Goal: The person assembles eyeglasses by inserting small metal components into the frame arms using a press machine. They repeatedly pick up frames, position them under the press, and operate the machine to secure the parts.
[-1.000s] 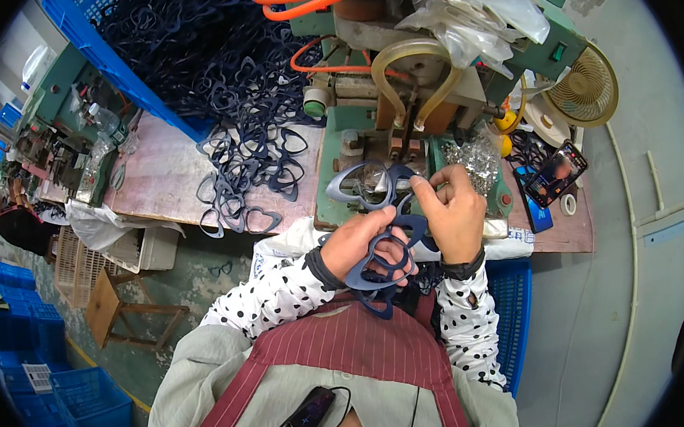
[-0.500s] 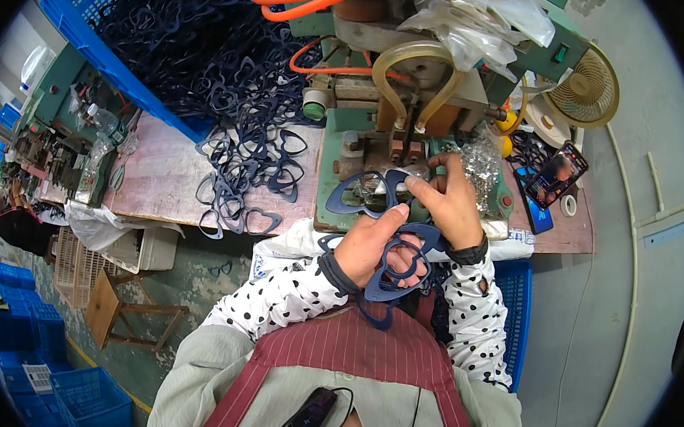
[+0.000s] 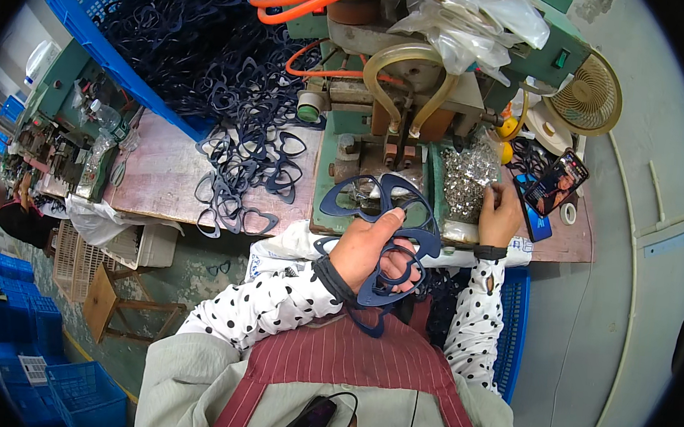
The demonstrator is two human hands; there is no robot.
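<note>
My left hand (image 3: 361, 251) is closed round several dark blue cat-eye glasses frames (image 3: 426, 243), held in front of the press machine (image 3: 338, 137). One of them reaches up to the machine's bed, under the metal press head (image 3: 399, 155). To the right, my right hand (image 3: 500, 219) is at the near right edge of a heap of small shiny metal parts (image 3: 467, 179). Its thumb and fingertips are bent together there; anything between them is too small to make out.
A blue crate (image 3: 169, 113) overflows with dark frames, and loose ones (image 3: 269, 176) spread over the table at left. Two phones (image 3: 557, 186), a tape roll (image 3: 568, 213) and a small fan (image 3: 585, 88) stand at right. Another person (image 3: 16, 216) works at far left.
My right hand has left the frames under the press head and moved right to the metal parts. My left hand keeps its hold on the frames, nearly in place.
</note>
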